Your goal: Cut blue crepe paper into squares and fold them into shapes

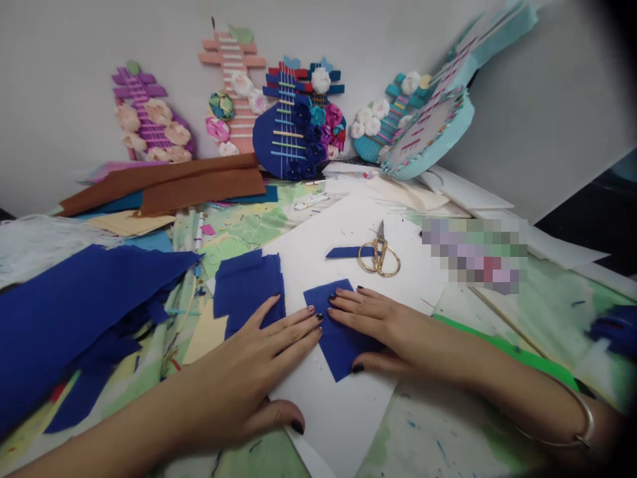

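A blue rectangle of crepe paper or fabric (343,342) lies on a white sheet (343,428) in front of me. My right hand (378,325) rests flat over its right part, fingers stretched out. My left hand (273,358) lies flat beside it, with fingertips at its left edge and the thumb spread on the white sheet. Other blue pieces (249,282) are stacked just beyond the left hand, near its index finger. Farther up the sheet, gold-handled scissors (379,259) lie across a narrow blue strip (346,253).
Large blue material (74,318) covers the left side, with brown sheets (199,186) behind it. Decorated guitar shapes, including a dark blue one (276,143) and a turquoise one (432,129), lean along the wall. A green strip (512,355) lies under my right forearm. Scraps dot the patterned cloth.
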Demonstrator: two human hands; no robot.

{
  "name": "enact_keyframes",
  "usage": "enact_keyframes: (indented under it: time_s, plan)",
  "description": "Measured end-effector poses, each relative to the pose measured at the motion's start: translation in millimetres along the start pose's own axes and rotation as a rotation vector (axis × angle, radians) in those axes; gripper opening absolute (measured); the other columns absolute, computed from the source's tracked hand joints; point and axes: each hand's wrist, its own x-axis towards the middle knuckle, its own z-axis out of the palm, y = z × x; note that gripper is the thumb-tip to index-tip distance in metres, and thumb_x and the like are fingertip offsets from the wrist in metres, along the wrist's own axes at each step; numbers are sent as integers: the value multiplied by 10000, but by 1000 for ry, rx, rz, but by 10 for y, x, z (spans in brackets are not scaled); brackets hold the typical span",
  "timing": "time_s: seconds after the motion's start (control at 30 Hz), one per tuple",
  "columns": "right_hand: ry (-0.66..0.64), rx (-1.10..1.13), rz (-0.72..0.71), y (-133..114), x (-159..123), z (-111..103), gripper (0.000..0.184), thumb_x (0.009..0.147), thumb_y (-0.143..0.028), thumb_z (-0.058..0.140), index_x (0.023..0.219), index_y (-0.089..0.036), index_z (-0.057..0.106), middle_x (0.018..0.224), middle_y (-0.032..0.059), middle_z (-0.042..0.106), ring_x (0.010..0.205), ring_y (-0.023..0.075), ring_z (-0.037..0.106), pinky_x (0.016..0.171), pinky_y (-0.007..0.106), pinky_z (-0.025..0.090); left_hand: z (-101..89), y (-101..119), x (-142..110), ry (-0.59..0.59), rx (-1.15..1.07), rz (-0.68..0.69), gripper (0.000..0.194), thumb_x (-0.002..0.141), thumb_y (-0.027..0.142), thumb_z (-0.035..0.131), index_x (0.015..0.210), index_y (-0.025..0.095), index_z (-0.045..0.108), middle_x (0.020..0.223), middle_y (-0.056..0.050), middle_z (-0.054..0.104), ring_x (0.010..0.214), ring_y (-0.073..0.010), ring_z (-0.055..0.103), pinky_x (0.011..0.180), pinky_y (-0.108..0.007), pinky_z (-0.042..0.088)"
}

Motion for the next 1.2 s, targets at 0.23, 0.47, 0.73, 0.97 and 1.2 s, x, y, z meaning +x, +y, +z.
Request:
enact_keyframes:
  time_s: [0.23,0.47,0.73,0.97,1.2]
  plan:
    - [-5,39,-47,46,-30,32,672,884,-481,529,1454,-204,306,1499,111,312,1410,230,223,1176,434,137,-1,20,22,32,21,49,784,865,483,532,1483,160,175,1421,-154,426,1306,-312,418,1095,-500,293]
    - [-29,63,-36,75,-53,15,705,859,-508,551,1458,-239,293,1515,110,272,1418,265,181,1167,476,125,20,9,29,53,59,49,797,853,500,539,1480,150,194,1413,-139,448,1292,-307,437,1105,-488,282]
    - [28,134,65,227,-183,-81,829,748,-518,682,1452,-294,304,1519,53,276,1400,280,241,1162,437,205,40,-41,-32,136,81,56,522,874,402,549,1303,113,475,1331,-148,545,1288,-281,441,1163,-493,180]
    - [324,181,346,315,-217,-228,745,716,-394,753,1383,-345,422,1338,8,544,1152,315,567,963,453,467,99,10,7,313,45,22,333,880,176,554,1210,133,539,1206,-109,636,1217,-220,516,1156,-439,250]
    - [310,280,138,209,-134,-168,396,811,-175,623,1182,-313,618,1215,-16,638,1166,239,571,1008,400,445,54,98,164,314,40,90,313,915,80,384,1107,164,616,1021,-99,701,1042,-230,608,974,-442,439]
